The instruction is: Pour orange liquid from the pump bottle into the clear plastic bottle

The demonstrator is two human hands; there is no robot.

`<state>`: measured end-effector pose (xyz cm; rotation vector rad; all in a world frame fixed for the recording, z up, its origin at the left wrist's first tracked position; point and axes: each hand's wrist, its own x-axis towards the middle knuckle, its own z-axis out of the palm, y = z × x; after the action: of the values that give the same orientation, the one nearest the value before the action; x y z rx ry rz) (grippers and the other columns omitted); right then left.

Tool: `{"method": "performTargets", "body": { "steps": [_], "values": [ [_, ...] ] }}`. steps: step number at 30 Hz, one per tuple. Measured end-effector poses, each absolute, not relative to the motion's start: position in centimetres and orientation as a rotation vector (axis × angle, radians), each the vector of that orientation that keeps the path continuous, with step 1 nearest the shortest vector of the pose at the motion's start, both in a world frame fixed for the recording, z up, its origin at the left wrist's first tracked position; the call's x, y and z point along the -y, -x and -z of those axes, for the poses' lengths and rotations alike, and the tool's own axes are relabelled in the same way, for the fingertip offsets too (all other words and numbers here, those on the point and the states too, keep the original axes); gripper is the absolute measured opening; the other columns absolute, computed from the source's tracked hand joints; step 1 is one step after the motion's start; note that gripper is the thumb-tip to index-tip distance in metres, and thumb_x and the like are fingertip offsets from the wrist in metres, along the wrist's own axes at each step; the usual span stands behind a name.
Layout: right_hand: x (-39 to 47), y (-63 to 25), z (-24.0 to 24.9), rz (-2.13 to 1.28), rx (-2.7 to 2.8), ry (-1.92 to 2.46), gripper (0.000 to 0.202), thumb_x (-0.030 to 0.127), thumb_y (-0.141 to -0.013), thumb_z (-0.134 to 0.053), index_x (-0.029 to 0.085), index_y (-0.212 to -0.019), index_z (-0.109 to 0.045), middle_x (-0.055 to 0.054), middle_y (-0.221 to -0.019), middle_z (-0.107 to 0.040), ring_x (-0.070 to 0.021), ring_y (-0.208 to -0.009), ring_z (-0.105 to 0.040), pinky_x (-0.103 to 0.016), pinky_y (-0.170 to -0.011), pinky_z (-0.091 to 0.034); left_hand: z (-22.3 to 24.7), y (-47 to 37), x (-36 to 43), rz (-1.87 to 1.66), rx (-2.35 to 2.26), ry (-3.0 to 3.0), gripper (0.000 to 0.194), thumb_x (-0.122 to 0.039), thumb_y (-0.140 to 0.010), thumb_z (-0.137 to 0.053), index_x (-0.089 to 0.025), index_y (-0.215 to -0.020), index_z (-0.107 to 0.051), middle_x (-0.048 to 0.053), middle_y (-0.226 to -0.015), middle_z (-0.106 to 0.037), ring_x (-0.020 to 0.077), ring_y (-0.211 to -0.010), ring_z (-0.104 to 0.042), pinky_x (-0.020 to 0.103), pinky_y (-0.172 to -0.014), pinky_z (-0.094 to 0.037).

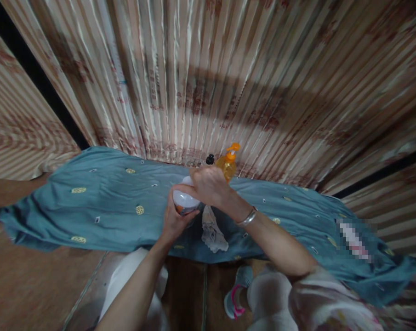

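My left hand (176,220) is wrapped round a white plastic bottle (185,201) with a rounded shoulder and an orange patch low on its side. Over the bottle's upper end, my right hand (209,184) is closed in a fist; its fingers hide the part they grip. A crumpled pale cloth (213,232) lies just below my right hand. Behind that hand stand a clear orange-yellow bottle (225,168) with an orange pump and another bottle, mostly hidden, with a black top (210,159).
A teal patterned cloth (118,207) covers the long, low surface in front of me. Pleated curtains (194,92) hang behind it, with dark poles (38,73) at the sides. A blurred pale object (354,239) lies at the right end. Below is brown tiled floor (56,285).
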<state>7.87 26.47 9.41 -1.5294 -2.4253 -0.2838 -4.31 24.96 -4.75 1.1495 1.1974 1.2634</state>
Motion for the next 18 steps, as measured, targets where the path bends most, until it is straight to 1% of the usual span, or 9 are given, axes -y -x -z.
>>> {"method": "performTargets", "body": {
  "steps": [2, 4, 8, 11, 18],
  "values": [
    [-27.2, -7.4, -9.6, 0.305, 2.558, 1.499, 0.061, 0.062, -0.093, -0.036, 0.011, -0.089, -0.069, -0.018, -0.082, -0.071, -0.0274, -0.082, -0.066, -0.036, -0.073, -0.043, 5.1, 4.2, -25.2, -1.326, -1.352, -1.303, 0.103, -0.033, -0.049, -0.089, -0.017, -0.137, -0.038, 0.012, -0.123, -0.062, 0.0306, -0.114, -0.060, 0.040, -0.095, -0.049],
    [-27.7, -7.7, -9.4, 0.331, 2.626, 1.420, 0.059, 0.057, -0.096, -0.033, 0.010, -0.088, -0.068, -0.018, -0.083, -0.071, -0.0258, -0.081, -0.066, -0.035, -0.073, -0.042, 5.6, 4.2, -25.4, -1.360, -1.410, -1.412, 0.096, -0.034, -0.050, -0.087, -0.016, -0.133, -0.042, 0.011, -0.116, -0.065, 0.0277, -0.104, -0.064, 0.039, -0.089, -0.052],
    [-28.1, -8.7, -8.9, 0.399, 2.683, 1.262, 0.058, 0.054, -0.098, -0.030, 0.010, -0.085, -0.067, -0.014, -0.080, -0.070, -0.0221, -0.076, -0.063, -0.035, -0.075, -0.040, 6.4, 4.2, -25.7, -1.384, -1.364, -1.496, 0.094, -0.034, -0.052, -0.086, -0.018, -0.133, -0.041, 0.009, -0.114, -0.065, 0.0264, -0.102, -0.065, 0.037, -0.087, -0.053],
    [-28.2, -9.0, -8.9, 0.428, 2.723, 1.164, 0.058, 0.054, -0.098, -0.031, 0.010, -0.085, -0.066, -0.013, -0.078, -0.069, -0.0219, -0.075, -0.061, -0.035, -0.075, -0.038, 6.7, 4.3, -25.7, -1.408, -1.336, -1.516, 0.091, -0.033, -0.054, -0.086, -0.020, -0.132, -0.042, 0.008, -0.112, -0.065, 0.0258, -0.101, -0.065, 0.036, -0.085, -0.054],
    [-27.6, -9.2, -10.8, 0.471, 2.921, 1.088, 0.049, 0.046, -0.099, -0.034, 0.008, -0.090, -0.065, -0.015, -0.086, -0.068, -0.0222, -0.083, -0.059, -0.036, -0.080, -0.039, 6.7, 4.4, -25.8, -1.387, -1.282, -1.547, 0.088, -0.036, -0.055, -0.085, -0.019, -0.131, -0.043, 0.006, -0.112, -0.066, 0.0241, -0.099, -0.065, 0.036, -0.085, -0.054]
  ]
}}
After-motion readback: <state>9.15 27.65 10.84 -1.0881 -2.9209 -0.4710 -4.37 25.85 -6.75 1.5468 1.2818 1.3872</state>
